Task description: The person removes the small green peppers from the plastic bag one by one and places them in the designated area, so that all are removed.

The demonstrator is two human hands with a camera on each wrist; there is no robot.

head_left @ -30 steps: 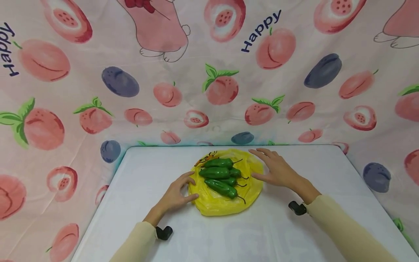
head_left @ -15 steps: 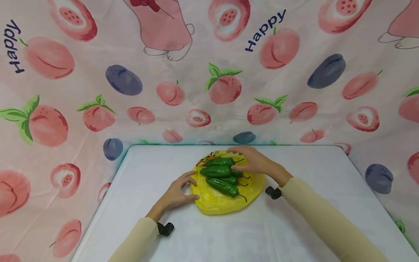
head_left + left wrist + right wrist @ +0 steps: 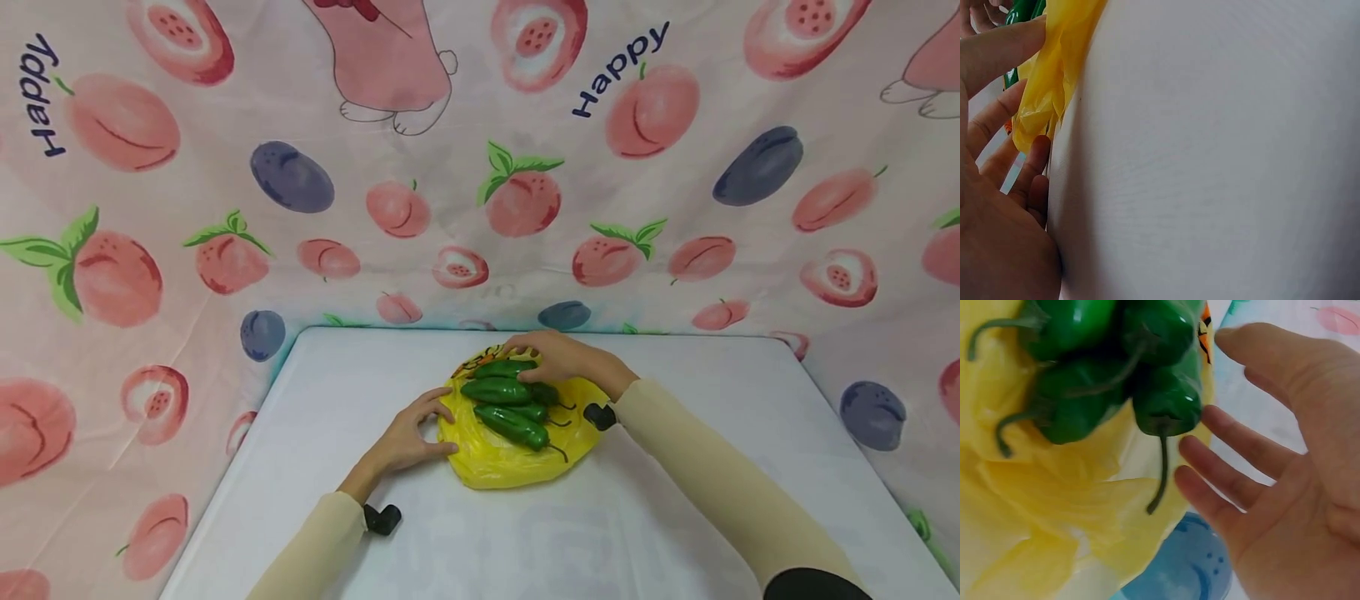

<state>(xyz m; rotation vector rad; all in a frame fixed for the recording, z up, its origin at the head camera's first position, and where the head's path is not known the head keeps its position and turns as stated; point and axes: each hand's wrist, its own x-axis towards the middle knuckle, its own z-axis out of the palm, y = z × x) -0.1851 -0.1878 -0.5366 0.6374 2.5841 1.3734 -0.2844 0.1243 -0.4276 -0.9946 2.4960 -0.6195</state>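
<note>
Several glossy green peppers [image 3: 497,390] with thin curved stems lie on a crumpled yellow plastic bag [image 3: 502,467] spread on the table. My right hand [image 3: 558,354] reaches over the farthest pepper [image 3: 1167,403]. In the right wrist view its fingers are extended beside that pepper and the thumb is held apart; contact is hard to tell. At the bag's left edge is my left hand [image 3: 411,437], resting on the table. Its thumb and fingers are spread and touch the yellow plastic [image 3: 1054,75], not closing round it.
The table [image 3: 300,400] has a white cover. Behind it hangs a pink cloth [image 3: 525,275] printed with peaches and plums. A black wrist camera [image 3: 382,519] sits by the left cuff, another black camera [image 3: 600,416] by the right.
My right hand has moved left from the bag's right side to above the far pepper. My left hand stays at the bag's left edge. The peppers have not visibly moved.
</note>
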